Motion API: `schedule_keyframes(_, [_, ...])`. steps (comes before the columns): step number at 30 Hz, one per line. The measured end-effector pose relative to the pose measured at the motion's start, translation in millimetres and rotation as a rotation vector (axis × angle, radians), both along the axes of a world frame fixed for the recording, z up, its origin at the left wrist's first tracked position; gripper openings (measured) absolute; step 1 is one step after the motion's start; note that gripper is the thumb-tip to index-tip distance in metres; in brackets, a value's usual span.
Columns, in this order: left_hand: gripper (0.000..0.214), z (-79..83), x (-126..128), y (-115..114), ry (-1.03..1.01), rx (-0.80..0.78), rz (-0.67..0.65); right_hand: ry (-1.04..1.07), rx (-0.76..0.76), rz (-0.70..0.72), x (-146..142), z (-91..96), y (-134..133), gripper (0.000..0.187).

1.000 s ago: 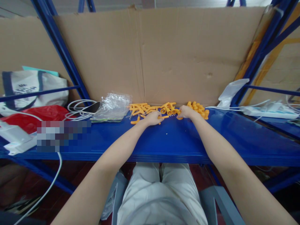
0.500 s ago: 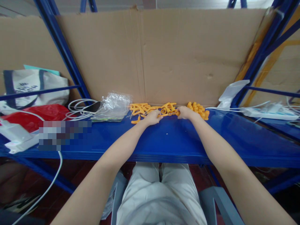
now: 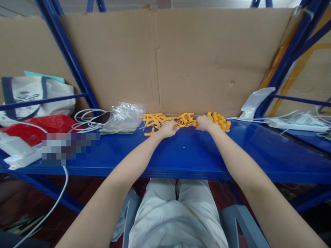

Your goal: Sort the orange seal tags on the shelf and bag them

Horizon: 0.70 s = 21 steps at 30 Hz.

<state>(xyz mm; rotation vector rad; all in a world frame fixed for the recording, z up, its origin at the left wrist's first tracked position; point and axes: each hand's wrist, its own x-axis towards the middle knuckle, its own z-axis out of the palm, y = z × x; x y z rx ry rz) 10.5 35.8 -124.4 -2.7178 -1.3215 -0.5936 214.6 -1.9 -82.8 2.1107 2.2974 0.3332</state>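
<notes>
My left hand (image 3: 168, 129) is closed over the blue shelf top, with the end of an orange plastic piece (image 3: 178, 127) showing at its fingertips. My right hand (image 3: 203, 123) has its fingers curled down at another orange plastic piece (image 3: 194, 123), mostly hidden by them. Between and behind the hands lie orange branching parts (image 3: 186, 116) and a thin metal chain (image 3: 186, 124). A heap of orange forked pieces (image 3: 152, 119) sits left of my left hand, and a lone orange T-shaped piece (image 3: 149, 133) lies in front. Rows of orange knobby caps (image 3: 218, 120) stand beside my right hand.
Clear plastic bags (image 3: 126, 115), a dark phone (image 3: 102, 118) and coiled white cables (image 3: 84, 120) lie on the left. Farther left are a red bag (image 3: 49, 125) and a canvas tote (image 3: 55, 98). Cardboard (image 3: 196, 62) backs the blue shelf (image 3: 186, 158); a power strip (image 3: 297, 125) lies right.
</notes>
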Motion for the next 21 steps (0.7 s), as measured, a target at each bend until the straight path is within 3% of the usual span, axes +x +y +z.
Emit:
schedule_keyframes(9, [0.024,3.3,4,-8,0.114,0.102,0.019,-0.030,0.034,-0.018,-8,3.2,-10,0.035])
schedule_keyframes(15, [0.023,2.1,4,-9,0.134,0.130,-0.012,-0.012,-0.034,0.171,-20,-1.3,-10,0.032])
schedule_keyframes(21, [0.024,3.1,-1,-8,0.111,0.077,0.016,0.049,0.002,0.253,-18,-10.9,0,0.028])
